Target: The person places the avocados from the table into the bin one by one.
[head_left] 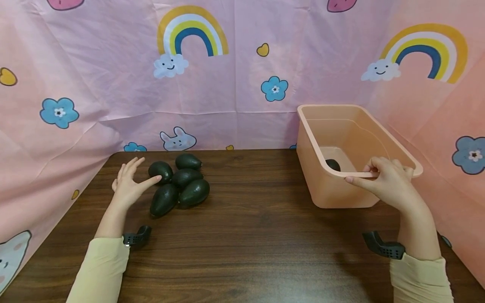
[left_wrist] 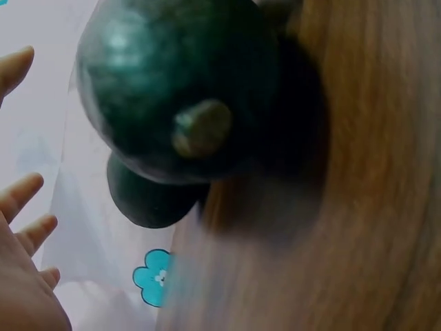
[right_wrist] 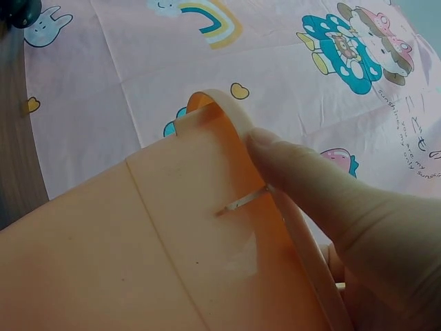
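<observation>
Several dark green avocados (head_left: 194, 193) lie in a cluster on the left part of the wooden table. My left hand (head_left: 129, 185) is just left of them, fingers spread and holding nothing. Its thumb overlaps the leftmost avocado (head_left: 161, 170) in the head view; whether they touch I cannot tell. Close up in the left wrist view is an avocado (left_wrist: 172, 76) with its stem end showing. At the right, my right hand (head_left: 394, 183) grips the near rim of a peach plastic bin (head_left: 308, 168), thumb outside and fingers over the inner side. One avocado (head_left: 333, 164) shows inside the bin, partly hidden by the rim.
A printed cloth (head_left: 235, 75) hangs behind the table and along both sides. The bin stands against it at the back right. Brown tabletop (head_left: 257, 235) stretches between the avocados and the bin. Both wrists wear black mounts (head_left: 384, 246).
</observation>
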Available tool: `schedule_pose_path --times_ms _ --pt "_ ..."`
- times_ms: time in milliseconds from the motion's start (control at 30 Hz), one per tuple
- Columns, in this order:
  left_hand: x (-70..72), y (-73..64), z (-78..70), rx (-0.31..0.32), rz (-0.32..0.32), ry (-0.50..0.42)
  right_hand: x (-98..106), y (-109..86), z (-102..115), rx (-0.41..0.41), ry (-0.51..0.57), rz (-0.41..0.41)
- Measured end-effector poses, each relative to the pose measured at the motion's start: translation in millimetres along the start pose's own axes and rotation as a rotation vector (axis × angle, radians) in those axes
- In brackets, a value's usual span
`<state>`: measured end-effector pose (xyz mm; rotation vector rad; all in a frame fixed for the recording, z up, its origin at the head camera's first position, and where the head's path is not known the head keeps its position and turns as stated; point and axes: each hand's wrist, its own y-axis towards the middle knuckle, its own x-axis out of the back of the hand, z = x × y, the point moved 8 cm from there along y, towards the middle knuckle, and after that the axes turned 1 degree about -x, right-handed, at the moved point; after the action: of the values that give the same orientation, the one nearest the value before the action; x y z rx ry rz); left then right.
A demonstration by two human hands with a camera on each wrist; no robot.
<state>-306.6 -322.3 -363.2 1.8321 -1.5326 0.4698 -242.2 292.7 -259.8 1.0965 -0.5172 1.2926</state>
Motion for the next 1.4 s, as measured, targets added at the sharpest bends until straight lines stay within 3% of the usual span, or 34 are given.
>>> schedule_pose_path --times_ms 367,800,1400 --pt "-7.9 8.6 21.5 -0.006 0.05 0.021 0.2 -0.3 -1.6 0.005 0.006 -0.01" --pt "-6.6 20.5 25.6 -0.029 0.094 0.044 1.1 -0.2 -0.8 0.015 -0.003 -0.022" --pt "-22.2 32.8 37.0 -0.023 0.188 0.11 1.2 -0.4 -0.2 0.024 -0.011 -0.035"
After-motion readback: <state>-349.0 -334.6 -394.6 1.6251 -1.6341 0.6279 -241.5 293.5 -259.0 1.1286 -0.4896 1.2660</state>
